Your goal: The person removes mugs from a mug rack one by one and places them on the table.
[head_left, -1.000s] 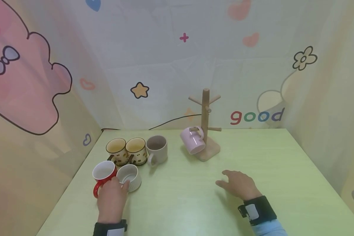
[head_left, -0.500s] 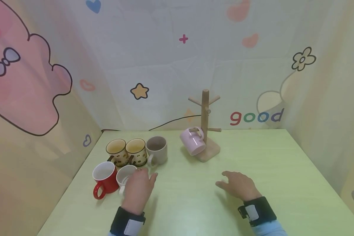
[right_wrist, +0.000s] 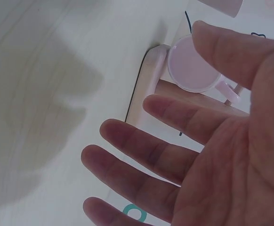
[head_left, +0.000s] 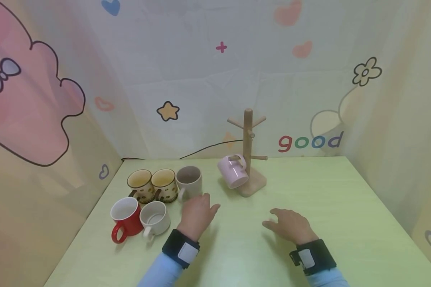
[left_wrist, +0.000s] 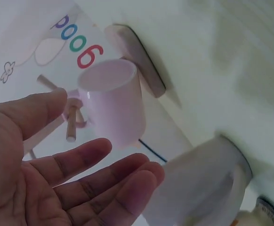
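My left hand (head_left: 196, 217) hovers over the table in front of the grey mug (head_left: 189, 181), fingers loosely extended and holding nothing; it partly covers that mug's lower front. In the left wrist view the pink mug (left_wrist: 116, 108) appears beyond the fingertips. This pink mug (head_left: 233, 172) hangs by its handle, tilted, on a lower peg of the wooden mug tree (head_left: 248, 139). To the right, my right hand (head_left: 291, 226) stays above the table with relaxed, spread fingers and nothing in them. The right wrist view shows the pink mug (right_wrist: 193, 66) past the thumb.
On the left stand a red mug (head_left: 127, 219), a white ribbed mug (head_left: 155, 218) and two yellow dotted mugs (head_left: 141, 185), close together. Several bare pegs stick out of the mug tree. A patterned cloth (head_left: 186, 59) encloses the table (head_left: 309, 179) at back and sides.
My left hand has moved right, from beside the red and white mugs to in front of the grey mug, uncovering both. My right hand has stayed in place.
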`<state>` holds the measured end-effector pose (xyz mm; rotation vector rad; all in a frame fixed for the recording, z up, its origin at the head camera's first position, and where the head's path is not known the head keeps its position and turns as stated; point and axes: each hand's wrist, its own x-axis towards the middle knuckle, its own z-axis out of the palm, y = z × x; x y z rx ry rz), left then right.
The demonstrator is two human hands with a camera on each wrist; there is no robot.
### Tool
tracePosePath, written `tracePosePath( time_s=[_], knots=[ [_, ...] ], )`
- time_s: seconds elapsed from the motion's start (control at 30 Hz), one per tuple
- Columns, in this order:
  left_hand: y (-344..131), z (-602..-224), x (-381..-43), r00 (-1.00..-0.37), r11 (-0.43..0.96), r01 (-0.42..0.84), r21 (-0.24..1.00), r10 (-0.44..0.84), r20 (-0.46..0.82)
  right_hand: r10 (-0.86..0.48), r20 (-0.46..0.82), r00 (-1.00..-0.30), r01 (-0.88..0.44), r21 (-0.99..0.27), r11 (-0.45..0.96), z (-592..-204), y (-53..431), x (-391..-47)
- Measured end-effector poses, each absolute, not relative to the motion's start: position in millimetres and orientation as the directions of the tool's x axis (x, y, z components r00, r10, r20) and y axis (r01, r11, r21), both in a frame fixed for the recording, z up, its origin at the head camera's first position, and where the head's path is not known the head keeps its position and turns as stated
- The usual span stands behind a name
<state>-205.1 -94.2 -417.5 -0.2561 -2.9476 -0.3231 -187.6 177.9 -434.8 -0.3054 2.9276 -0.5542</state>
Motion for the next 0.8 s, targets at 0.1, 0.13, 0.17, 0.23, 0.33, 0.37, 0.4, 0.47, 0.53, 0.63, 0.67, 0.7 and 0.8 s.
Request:
tracePosePath(
  time_s=[0.1, 0.13, 0.17, 0.23, 0.33, 0.37, 0.4, 0.47, 0.53, 0.63, 0.67, 0.7, 0.8],
  knots=[
    [-88.2, -419.0, -213.4, -0.970, 0.957, 0.214, 0.195, 0.184, 0.160, -0.224, -0.107, -0.969, -0.170, -0.371, 0.913, -434.4, 177.9, -188.3],
    [-86.4, -418.9, -215.7, -0.970, 0.953, 0.219, 0.210, 0.190, 0.150, -0.223, -0.111, -0.968, -0.169, -0.370, 0.914, -434.0, 177.8, -188.8],
    [-84.8, -418.7, -218.1, -0.971, 0.947, 0.223, 0.230, 0.194, 0.142, -0.223, -0.114, -0.968, -0.168, -0.369, 0.914, -433.8, 177.7, -189.5],
    [-82.0, -417.9, -222.4, -0.971, 0.938, 0.230, 0.260, 0.201, 0.133, -0.224, -0.118, -0.967, -0.168, -0.365, 0.916, -433.6, 177.5, -191.2],
    [-79.0, -415.3, -228.5, -0.972, 0.925, 0.231, 0.300, 0.206, 0.115, -0.228, -0.121, -0.966, -0.172, -0.356, 0.919, -432.8, 177.5, -194.1],
    [-78.1, -414.2, -230.8, -0.972, 0.920, 0.234, 0.315, 0.209, 0.111, -0.228, -0.119, -0.966, -0.173, -0.352, 0.920, -432.6, 177.8, -195.1],
    [-77.2, -413.1, -233.2, -0.971, 0.917, 0.236, 0.322, 0.212, 0.108, -0.227, -0.117, -0.967, -0.173, -0.349, 0.921, -432.3, 178.2, -196.1],
    [-75.6, -410.5, -238.4, -0.970, 0.909, 0.244, 0.339, 0.222, 0.104, -0.226, -0.112, -0.968, -0.176, -0.342, 0.923, -430.7, 179.0, -198.6],
    [-73.8, -407.6, -244.3, -0.967, 0.907, 0.254, 0.337, 0.230, 0.110, -0.226, -0.111, -0.968, -0.178, -0.337, 0.925, -429.3, 179.7, -201.9],
    [-70.7, -402.9, -252.8, -0.957, 0.902, 0.286, 0.325, 0.250, 0.148, -0.230, -0.111, -0.967, -0.183, -0.324, 0.928, -427.7, 180.1, -206.8],
    [-69.3, -401.0, -255.9, -0.953, 0.900, 0.297, 0.320, 0.256, 0.165, -0.230, -0.108, -0.967, -0.185, -0.319, 0.929, -427.3, 180.2, -208.5],
    [-67.8, -399.3, -259.2, -0.947, 0.897, 0.311, 0.313, 0.264, 0.185, -0.231, -0.105, -0.967, -0.188, -0.314, 0.931, -426.8, 180.3, -210.1],
    [-62.5, -393.6, -270.2, -0.939, 0.891, 0.325, 0.318, 0.263, 0.222, -0.230, -0.082, -0.970, -0.197, -0.294, 0.935, -424.6, 180.3, -215.6]
  ],
)
